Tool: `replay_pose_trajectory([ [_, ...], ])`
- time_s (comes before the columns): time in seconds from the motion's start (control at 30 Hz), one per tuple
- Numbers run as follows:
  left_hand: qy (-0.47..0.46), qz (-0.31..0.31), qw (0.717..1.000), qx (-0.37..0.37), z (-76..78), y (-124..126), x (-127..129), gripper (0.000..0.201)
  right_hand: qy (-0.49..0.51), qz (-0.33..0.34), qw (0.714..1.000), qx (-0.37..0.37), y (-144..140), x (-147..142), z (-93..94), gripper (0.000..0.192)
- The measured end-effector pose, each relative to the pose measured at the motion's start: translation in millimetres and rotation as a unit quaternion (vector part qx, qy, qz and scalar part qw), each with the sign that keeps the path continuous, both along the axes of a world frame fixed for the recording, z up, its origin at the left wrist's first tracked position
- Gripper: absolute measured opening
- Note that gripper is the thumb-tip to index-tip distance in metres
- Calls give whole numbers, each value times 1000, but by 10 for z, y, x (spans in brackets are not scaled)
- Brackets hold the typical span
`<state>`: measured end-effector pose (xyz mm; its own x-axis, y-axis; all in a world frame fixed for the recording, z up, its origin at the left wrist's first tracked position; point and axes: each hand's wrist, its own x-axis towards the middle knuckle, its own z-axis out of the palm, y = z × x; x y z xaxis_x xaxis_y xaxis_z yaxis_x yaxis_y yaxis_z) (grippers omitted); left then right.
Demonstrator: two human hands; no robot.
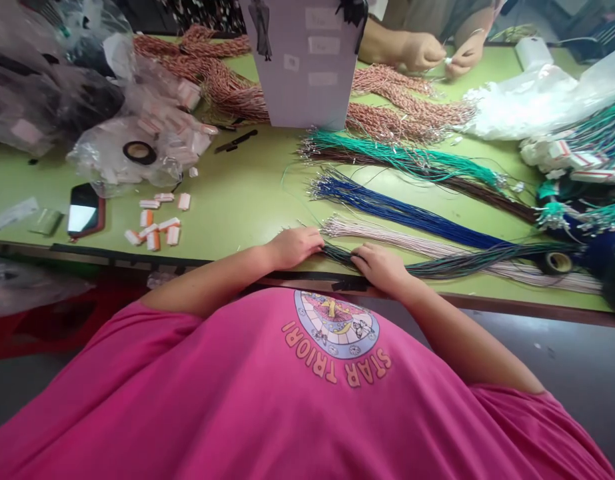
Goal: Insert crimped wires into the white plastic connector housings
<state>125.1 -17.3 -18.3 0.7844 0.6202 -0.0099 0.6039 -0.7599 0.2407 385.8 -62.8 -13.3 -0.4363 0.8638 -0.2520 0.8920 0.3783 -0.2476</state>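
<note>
A bundle of dark grey-green wires (447, 265) lies along the near edge of the table, its end running under both my hands. My left hand (298, 247) is closed round the bundle near the wire tips, with its fingers curled down. A short way to the right, my right hand (383, 267) grips the same bundle, thumb and fingers pressed together. A short dark stretch of it shows between them. Just behind lie white wires (382, 231) with metal tips, then blue wires (407, 212). Farther back are green wires (407, 150) and brown wires (487, 193).
Small white-and-orange connectors (152, 227) and a phone (84, 212) lie on the left. Plastic bags (122, 150) with a tape roll (140, 153) stand behind them. A pale panel (307, 73) rises at the back. Across the table, another person's hands (462, 57) hold something small. Another tape roll (558, 263) is at right.
</note>
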Motion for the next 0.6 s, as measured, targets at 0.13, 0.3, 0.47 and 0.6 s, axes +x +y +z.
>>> replay_pose_trajectory([
  [0.13,59,-12,998,-6,4,58,5,33,-22,-20,999,21,13,-49,-14,36],
  [0.3,70,7,997,-18,22,7,46,32,-19,-42,997,57,-32,-84,-90,37],
  [0.47,99,23,993,-63,89,37,174,24,-13,-54,996,68,-23,-68,-138,35],
  [0.6,155,-6,986,-69,201,103,281,26,-17,-50,996,72,-25,-76,-143,35],
])
